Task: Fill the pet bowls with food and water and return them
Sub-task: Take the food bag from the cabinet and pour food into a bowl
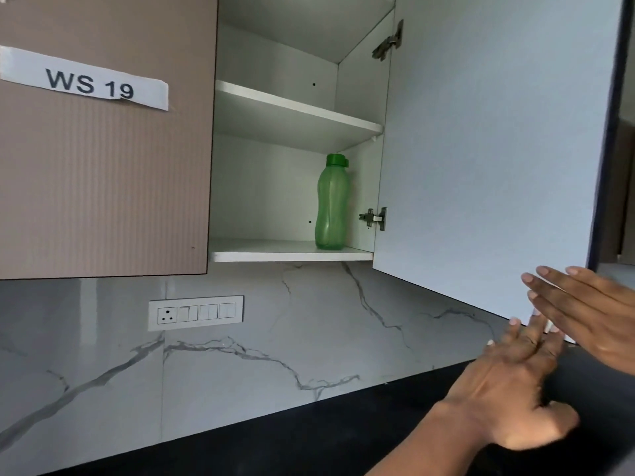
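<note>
An open wall cabinet (261, 190) fills the upper middle of the view, with white walls inside. Its door (481, 149) swings out to the right, pale inner face showing, held by two metal hinges (372, 218). A green bottle (331, 204) stands upright, cap on, at the right rear corner of the bottom shelf (268, 250), close to the cabinet's right wall. An upper shelf (292, 111) sits above it.

Both hands are at the lower right, by the door's bottom outer corner. The left hand (515, 386) reaches up from below, back facing the camera, fingers spread wide and holding nothing; its fingertips lie at the door's bottom edge, and contact cannot be told. The right hand (584, 314) comes in from the right edge, fingers straight and pointing left across the door's corner, holding nothing.

To the left, a closed brown door (103, 183) carries a white label (86, 80) reading "WS 19". Below the cabinet, a grey marble-veined wall (275, 338) holds a switch panel (196, 312) with a socket. A black desk (309, 438) runs along the bottom.
</note>
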